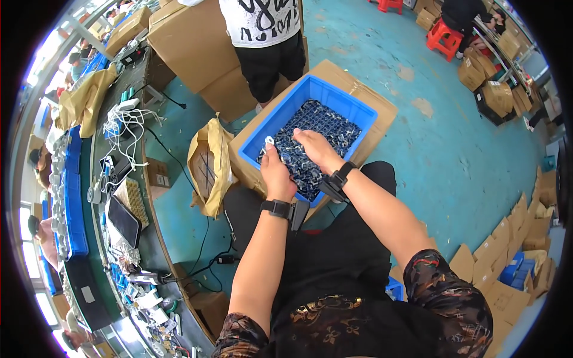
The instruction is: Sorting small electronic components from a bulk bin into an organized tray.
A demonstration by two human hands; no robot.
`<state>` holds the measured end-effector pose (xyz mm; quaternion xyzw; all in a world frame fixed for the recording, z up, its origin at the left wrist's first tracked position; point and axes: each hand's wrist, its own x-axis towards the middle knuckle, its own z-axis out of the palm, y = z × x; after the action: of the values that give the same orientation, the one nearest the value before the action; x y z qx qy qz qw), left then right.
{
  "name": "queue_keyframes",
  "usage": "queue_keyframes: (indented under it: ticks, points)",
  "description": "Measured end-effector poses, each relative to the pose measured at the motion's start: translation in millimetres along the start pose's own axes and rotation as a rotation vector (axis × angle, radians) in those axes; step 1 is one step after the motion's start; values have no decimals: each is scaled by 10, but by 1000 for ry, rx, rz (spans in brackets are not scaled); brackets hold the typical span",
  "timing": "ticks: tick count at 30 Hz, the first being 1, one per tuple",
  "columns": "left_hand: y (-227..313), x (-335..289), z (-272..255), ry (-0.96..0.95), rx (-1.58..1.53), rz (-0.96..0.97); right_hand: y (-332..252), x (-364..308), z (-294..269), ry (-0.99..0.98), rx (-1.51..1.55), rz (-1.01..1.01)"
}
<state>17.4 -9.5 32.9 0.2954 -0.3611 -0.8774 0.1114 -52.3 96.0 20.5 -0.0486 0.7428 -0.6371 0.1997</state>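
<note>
A blue plastic bin [365, 126] in front of me holds a thick layer of small dark blue and silvery parts [325, 119]. My left hand [277, 174] is over the bin's near left side, its fingers closed in a pinch. At its fingertips is a small white ring-shaped piece [270, 141]. My right hand [320, 153] reaches over the middle of the bin, low against the parts. Its thumb side shows, while the other fingers are hidden beneath it. Both wrists wear black straps with dark boxy units.
Under the bin is a cardboard box [382, 113]. A yellow sack [210, 170] stands to its left. Further left, a long workbench [156, 238] carries white cables [122, 122], a tablet [124, 221] and loose parts. A person [262, 36] stands beyond the bin. Cartons [477, 262] lie at right.
</note>
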Motion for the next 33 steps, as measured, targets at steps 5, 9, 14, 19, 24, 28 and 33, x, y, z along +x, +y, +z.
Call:
queue_keyframes:
  ticks: [5, 9, 14, 19, 24, 28, 33]
  points:
    - [-81, 152, 78, 168, 93, 155, -342, -406, 106, -76, 290, 159]
    - [-133, 175, 103, 201, 173, 236, -134, -364, 132, -45, 204, -41]
    - [-83, 124, 96, 241, 603, 674, -79, -374, 160, -16, 111, -24]
    - [-6, 163, 115, 211, 581, 684, -232, -427, 201, -108, 484, 275]
    - [54, 238, 124, 226, 91, 308, -273, -373, 91, -29, 379, 154]
    - [88, 273, 130, 305, -139, 2, -72, -276, -95, 94, 72, 65]
    - [94, 243, 83, 303, -249, -83, -172, -467, -86, -146, 130, 71]
